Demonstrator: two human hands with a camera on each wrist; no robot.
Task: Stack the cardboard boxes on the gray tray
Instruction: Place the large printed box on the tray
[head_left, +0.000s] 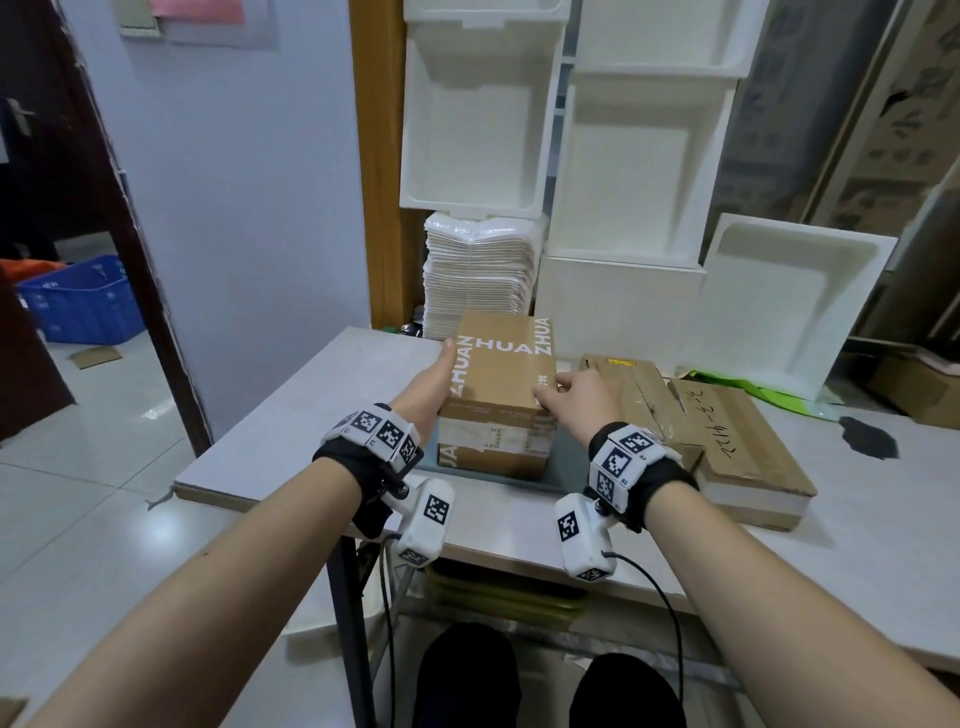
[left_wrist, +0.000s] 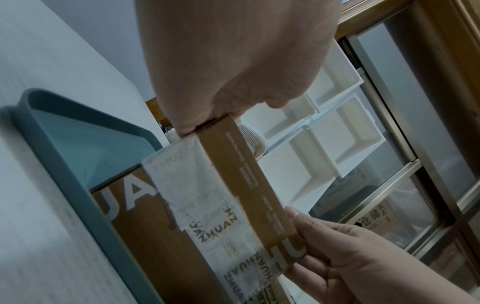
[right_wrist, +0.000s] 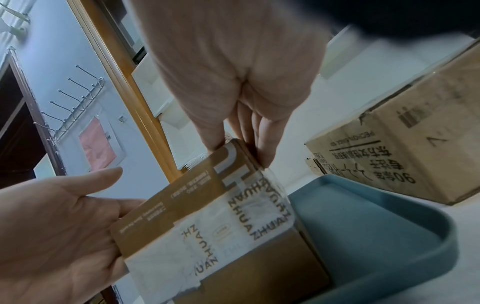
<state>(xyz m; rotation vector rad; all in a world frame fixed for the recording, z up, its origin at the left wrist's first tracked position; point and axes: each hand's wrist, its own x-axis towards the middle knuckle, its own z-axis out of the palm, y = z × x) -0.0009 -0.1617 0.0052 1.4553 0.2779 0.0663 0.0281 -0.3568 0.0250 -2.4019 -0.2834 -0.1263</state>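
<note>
Two brown cardboard boxes printed ZHUAN stand stacked on the gray tray (head_left: 563, 462) near the table's front. The top box (head_left: 498, 364) lies on the lower box (head_left: 493, 449), roughly aligned with it. My left hand (head_left: 439, 369) presses flat against the top box's left side, thumb along its upper edge. My right hand (head_left: 558, 387) pinches the box's right edge, thumb on top and fingers down the side. The wrist views show the tray's rim (left_wrist: 52, 144) (right_wrist: 376, 226) beside the stack, and white tape over the top box (left_wrist: 233, 185) (right_wrist: 207, 205).
Flattened and taped cardboard cartons (head_left: 727, 441) lie on the table right of the tray. White foam boxes (head_left: 623, 208) and a pile of white padded envelopes (head_left: 478, 270) stand at the back. A blue crate (head_left: 78, 301) sits on the floor, left, past the doorway.
</note>
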